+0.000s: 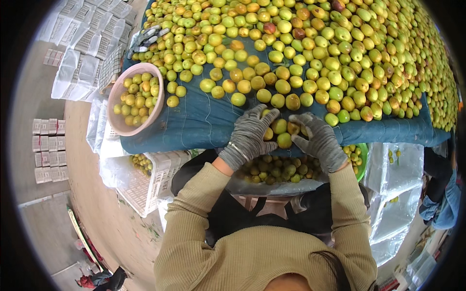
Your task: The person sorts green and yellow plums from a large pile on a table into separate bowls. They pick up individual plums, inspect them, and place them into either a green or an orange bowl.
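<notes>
My left hand [251,136], in a grey knitted glove, curls around the left side of a small cluster of green-yellow jujubes [279,126] at the table's near edge. On the right side of that cluster is my right hand [318,138], gloved alike, its thumb and fingers touching a brownish fruit [293,128]. Several fruits lie between the two hands; whether either hand grips one firmly is hard to see. Beyond them a large heap of the same fruit [342,65] spreads over the blue cloth [196,120]. Below the edge, a lined container of fruit [282,171] sits close to my lap.
At left, a pink basket [113,109] holds fruit, with a grey glove [145,40] behind it. A white plastic crate [156,185] stands lower left. A green basket [363,162] and plastic-lined crates [395,171] are at right. Other people [442,196] are at the picture's edges.
</notes>
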The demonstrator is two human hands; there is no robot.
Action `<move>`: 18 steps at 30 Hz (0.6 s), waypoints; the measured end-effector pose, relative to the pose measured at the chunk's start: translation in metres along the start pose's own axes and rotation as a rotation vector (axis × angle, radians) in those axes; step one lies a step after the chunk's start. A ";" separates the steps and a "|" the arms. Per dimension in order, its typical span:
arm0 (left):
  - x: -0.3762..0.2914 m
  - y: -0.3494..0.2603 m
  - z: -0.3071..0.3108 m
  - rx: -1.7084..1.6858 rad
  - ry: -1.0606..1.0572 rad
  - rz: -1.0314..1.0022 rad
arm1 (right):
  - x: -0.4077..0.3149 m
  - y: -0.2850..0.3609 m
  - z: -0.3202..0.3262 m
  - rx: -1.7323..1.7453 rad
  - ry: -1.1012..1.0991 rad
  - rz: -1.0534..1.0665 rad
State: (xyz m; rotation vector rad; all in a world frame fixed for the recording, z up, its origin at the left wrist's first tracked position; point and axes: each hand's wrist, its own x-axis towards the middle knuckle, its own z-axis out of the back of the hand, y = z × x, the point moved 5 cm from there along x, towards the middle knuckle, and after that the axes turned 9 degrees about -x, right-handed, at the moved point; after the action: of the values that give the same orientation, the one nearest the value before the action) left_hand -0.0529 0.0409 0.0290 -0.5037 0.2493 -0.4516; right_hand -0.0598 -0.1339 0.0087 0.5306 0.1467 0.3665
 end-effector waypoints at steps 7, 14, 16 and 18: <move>-0.010 0.022 0.029 -0.554 -0.315 -0.084 | 0.004 -0.014 0.017 0.031 -0.488 -0.082; 0.007 0.146 0.064 -0.113 -0.619 0.280 | 0.030 0.005 -0.005 -0.143 -0.336 0.028; 0.011 0.131 0.055 -0.049 -0.586 0.260 | 0.034 -0.001 -0.010 -0.146 -0.267 -0.022; 0.015 0.108 0.048 -0.126 -0.464 0.234 | 0.037 -0.010 -0.014 -0.048 -0.238 -0.056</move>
State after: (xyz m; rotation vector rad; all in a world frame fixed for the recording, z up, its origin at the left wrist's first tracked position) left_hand 0.0145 0.1375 0.0123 -0.6786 -0.1118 -0.0836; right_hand -0.0260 -0.1220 -0.0100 0.5173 -0.0771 0.2490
